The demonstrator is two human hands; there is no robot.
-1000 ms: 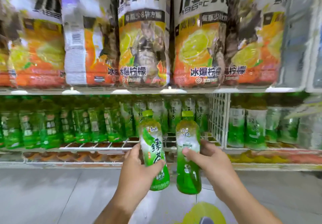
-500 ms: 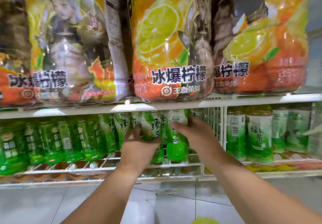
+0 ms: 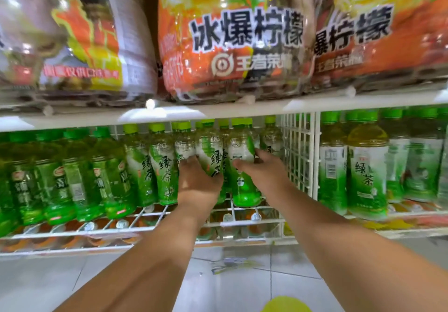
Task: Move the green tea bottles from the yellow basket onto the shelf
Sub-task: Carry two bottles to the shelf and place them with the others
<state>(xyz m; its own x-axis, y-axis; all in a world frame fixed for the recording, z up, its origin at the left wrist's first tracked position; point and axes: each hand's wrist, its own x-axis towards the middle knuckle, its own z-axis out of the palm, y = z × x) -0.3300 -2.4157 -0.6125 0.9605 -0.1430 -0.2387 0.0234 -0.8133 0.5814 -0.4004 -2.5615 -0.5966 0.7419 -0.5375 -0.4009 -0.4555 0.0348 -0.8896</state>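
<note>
Both green tea bottles have moved from mid-air onto the wire shelf [image 3: 155,211]. Left hand [image 3: 197,180] grips one bottle [image 3: 210,156]; right hand [image 3: 263,166] grips the other [image 3: 242,183]. Release pending.

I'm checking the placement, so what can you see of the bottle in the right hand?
The green tea bottle is clear plastic with a lime-green cap, a white-and-green label and green liquid. It stands about upright on the wire shelf among similar bottles, beside the white grid divider. The right hand wraps its right side.
</note>
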